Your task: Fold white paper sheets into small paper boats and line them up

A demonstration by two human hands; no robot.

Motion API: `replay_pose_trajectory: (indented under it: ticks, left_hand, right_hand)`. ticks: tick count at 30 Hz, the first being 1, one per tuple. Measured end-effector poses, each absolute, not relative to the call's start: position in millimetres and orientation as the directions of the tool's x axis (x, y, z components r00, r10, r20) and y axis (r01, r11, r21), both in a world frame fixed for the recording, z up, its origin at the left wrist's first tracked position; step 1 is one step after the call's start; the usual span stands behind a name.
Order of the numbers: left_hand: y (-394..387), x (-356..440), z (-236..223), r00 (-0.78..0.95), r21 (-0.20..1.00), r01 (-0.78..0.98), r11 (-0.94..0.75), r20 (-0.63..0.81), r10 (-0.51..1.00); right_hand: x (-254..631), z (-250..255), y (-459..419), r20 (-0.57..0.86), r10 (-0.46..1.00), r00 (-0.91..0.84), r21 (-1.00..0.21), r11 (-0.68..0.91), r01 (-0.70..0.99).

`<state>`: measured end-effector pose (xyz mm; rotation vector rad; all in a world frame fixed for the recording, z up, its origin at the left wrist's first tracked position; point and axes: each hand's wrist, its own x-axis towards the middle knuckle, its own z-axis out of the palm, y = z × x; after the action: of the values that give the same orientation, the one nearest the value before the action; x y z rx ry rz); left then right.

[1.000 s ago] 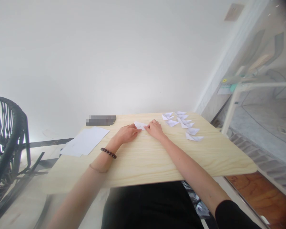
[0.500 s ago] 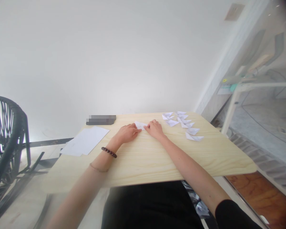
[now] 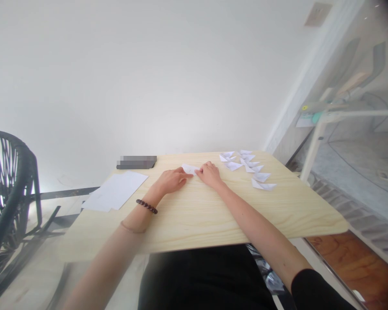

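Note:
A small folded piece of white paper (image 3: pixel 189 168) lies on the wooden table between my hands. My left hand (image 3: pixel 172 180) reaches in from the left, its index finger stretched out along the paper's near edge and its thumb apart below. My right hand (image 3: pixel 210 173) is closed at the paper's right end, thumb and index finger pinching it. Parts of the paper are covered by my fingers. To the right stand several folded paper boats (image 3: pixel 264 185), grouped in loose rows.
White paper sheets (image 3: pixel 114 191) lie at the table's left side. Behind them is a dark pixelated object (image 3: pixel 136 162). The pale wooden table (image 3: pixel 194 224) ends near a white wall (image 3: pixel 187 77). A dark woven chair (image 3: pixel 13 189) stands at left, a white metal frame (image 3: pixel 317 142) at right.
My left index finger has shifted slightly right along the paper's near edge, and the thumb sits farther from it. My right hand keeps almost the same place.

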<state>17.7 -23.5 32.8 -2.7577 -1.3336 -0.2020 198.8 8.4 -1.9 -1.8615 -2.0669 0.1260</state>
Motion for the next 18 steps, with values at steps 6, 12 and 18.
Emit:
replay_pose_trajectory:
  ticks: [6, 12, 18]
  left_hand:
    - [-22.9, 18.4, 32.6, 0.621, -0.033, 0.781, -0.624, 0.150, 0.769]
    - [-23.5, 21.2, 32.4, 0.604, -0.055, 0.796, -0.602, 0.132, 0.786]
    - [-20.6, 21.6, 30.2, 0.613, -0.084, 0.789, -0.608, 0.152, 0.775]
  right_hand:
    - [199.2, -2.7, 9.1, 0.214, 0.974, -0.069, -0.302, 0.133, 0.944]
    - [198.5, -2.4, 8.5, 0.204, 0.977, -0.065, -0.296, 0.125, 0.947]
    - [200.5, -5.3, 6.4, 0.253, 0.964, -0.086, -0.333, 0.170, 0.927]
